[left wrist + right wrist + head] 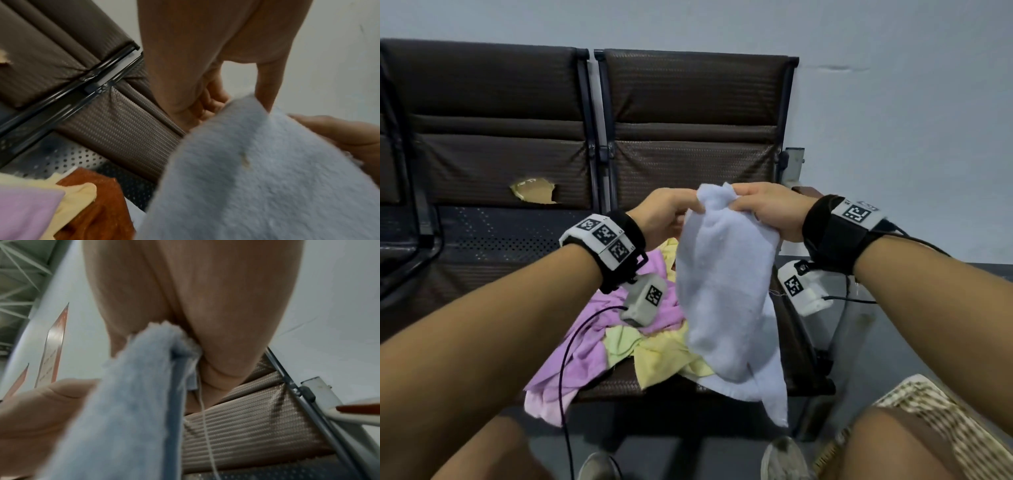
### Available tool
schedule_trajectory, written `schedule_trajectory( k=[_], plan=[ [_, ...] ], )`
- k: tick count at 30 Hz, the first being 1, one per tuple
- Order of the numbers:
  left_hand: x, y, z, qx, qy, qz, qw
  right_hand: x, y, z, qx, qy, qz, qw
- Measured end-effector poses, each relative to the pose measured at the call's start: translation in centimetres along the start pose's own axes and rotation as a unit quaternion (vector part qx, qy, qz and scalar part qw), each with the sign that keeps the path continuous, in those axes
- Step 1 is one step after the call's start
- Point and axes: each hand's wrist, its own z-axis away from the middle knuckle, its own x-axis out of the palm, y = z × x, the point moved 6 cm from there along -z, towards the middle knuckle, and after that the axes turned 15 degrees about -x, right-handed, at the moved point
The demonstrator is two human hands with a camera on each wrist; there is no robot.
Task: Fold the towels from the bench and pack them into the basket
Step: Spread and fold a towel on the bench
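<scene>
I have both hands, left (pixel 664 212) and right (pixel 767 209), fingers pinching the blue towel's (pixel 722 291) top edge above the bench (pixel 482 240).

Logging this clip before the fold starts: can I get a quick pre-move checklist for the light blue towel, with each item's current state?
1. Left hand pinches the light blue towel: ok.
2. Right hand grips its top edge: ok.
3. Towel spread flat for folding: not ok, it hangs bunched.
4. Towel lifted off the towel pile: ok.
5. Bench has bare seat space: ok.
6. Basket within reach: cannot tell.
</scene>
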Motion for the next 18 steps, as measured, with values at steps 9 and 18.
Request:
schedule_trajectory(
  k=[9, 18],
  plan=[
    [-0.8, 3.0, -2.9, 0.071, 0.115, -0.173, 0.976, -4.8, 1.9, -2.8, -0.032, -0.019, 0.323, 0.946],
    [-2.5, 9.2, -5.1, 0.191, 0.315, -0.262, 0.892, -8.0, -0.4, -6.0, -0.128, 0.174, 0.432, 0.876]
  ],
)
